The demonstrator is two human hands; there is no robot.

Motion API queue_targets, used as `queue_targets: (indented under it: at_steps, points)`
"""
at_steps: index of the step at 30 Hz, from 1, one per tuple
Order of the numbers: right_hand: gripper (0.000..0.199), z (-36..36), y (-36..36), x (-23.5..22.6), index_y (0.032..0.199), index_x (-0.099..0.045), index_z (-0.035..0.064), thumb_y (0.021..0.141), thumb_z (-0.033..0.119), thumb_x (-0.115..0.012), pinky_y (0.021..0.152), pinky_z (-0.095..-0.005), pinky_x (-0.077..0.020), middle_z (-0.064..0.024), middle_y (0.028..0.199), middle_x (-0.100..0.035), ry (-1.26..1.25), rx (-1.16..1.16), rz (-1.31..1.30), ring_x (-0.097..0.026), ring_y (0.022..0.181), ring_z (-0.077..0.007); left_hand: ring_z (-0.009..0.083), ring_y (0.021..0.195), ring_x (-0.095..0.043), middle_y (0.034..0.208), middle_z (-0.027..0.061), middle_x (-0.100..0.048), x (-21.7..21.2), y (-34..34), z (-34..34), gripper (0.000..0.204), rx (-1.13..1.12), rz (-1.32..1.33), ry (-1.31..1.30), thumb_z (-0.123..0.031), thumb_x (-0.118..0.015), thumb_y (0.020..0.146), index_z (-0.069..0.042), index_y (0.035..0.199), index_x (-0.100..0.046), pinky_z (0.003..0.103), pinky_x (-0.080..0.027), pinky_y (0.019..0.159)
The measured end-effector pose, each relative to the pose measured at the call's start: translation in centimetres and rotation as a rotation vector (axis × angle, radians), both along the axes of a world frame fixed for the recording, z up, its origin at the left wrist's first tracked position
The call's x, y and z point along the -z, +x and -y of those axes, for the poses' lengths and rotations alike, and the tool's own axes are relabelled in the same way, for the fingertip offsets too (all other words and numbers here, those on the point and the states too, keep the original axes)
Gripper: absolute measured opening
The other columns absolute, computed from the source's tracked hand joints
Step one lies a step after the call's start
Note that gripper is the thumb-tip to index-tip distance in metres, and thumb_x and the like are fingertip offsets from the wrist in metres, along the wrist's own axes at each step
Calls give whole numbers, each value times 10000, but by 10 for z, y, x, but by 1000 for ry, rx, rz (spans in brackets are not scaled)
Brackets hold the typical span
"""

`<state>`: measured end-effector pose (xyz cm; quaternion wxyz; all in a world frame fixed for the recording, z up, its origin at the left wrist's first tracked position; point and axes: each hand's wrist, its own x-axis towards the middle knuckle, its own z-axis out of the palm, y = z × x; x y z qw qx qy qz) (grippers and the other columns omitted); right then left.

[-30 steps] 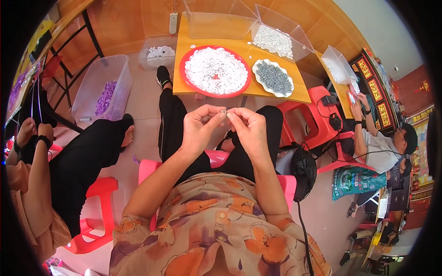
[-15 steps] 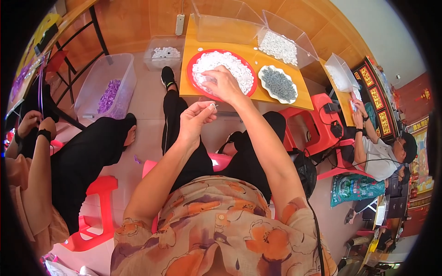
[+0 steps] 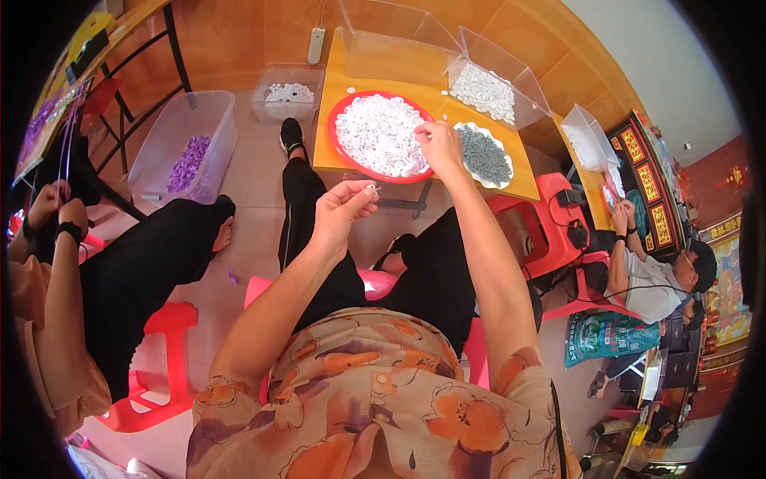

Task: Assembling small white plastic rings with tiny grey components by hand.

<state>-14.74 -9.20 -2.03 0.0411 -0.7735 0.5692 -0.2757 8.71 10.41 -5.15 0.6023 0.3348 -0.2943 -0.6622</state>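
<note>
My left hand [image 3: 341, 209] is raised over my lap, its fingertips pinching a small pale piece [image 3: 373, 189]. My right hand [image 3: 439, 145] reaches forward to the right rim of a round red tray [image 3: 349, 160] heaped with small white pieces, its fingers pinched together at the heap. What it grips is too small to see. The tray rests on a low yellow table [image 3: 335, 128]. Just right of that hand lies a white plate [image 3: 464, 128] of small grey pieces.
Clear plastic bins stand at the table's back, one [image 3: 488, 89] holding white pieces. On the floor sit a tub of purple bits [image 3: 185, 152] and a smaller tub [image 3: 287, 94]. A person in black [image 3: 120, 263] sits left; another person [image 3: 650, 279] sits right by red stools.
My right hand left my left hand and reached forward to the red tray's right side. My left hand stayed raised, holding its small piece.
</note>
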Motion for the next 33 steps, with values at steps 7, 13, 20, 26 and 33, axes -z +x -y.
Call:
queue_targets:
  at_steps: [7,13,20,26,33]
  points:
    - [136,-16,50,-7,998,-841,155,877,158,-780,894,-484,-582,-167,1092,-722,63,-383,-60,-723,1015,-385,91,832,-696,982,47,-763,1,0,2,206,-10,-3,12,-137,-735,1035,-15,1201,-735,233,-555,789]
    - [140,2,20,0,1010,-833,140,887,154,-768,906,-478,-586,-165,1059,-740,10,-58,-163,-730,999,-375,92,825,-694,989,49,-765,-5,0,4,202,1,-35,7,-131,-733,1036,-16,1202,-733,231,-552,780]
    - [320,-7,76,-24,1216,-794,118,920,39,-703,835,-392,-583,-177,956,-763,-10,-309,312,-741,888,-282,92,833,-689,1005,43,-764,-10,-3,7,193,8,-32,35,-142,-736,1031,-32,1190,-736,238,-543,780]
    - [371,-51,171,-138,1289,-758,113,932,39,-691,743,-361,-541,-112,838,-709,126,-566,402,-643,747,-219,91,827,-693,1014,41,-768,-3,6,6,182,-32,-86,74,-134,-730,1035,-40,1191,-736,233,-541,760]
    - [193,-14,52,-35,1056,-842,111,884,123,-754,917,-447,-598,-178,1027,-797,117,-194,119,-769,986,-347,85,856,-688,1010,26,-764,-11,1,4,202,38,-68,85,-148,-716,1045,-51,1221,-731,223,-533,788]
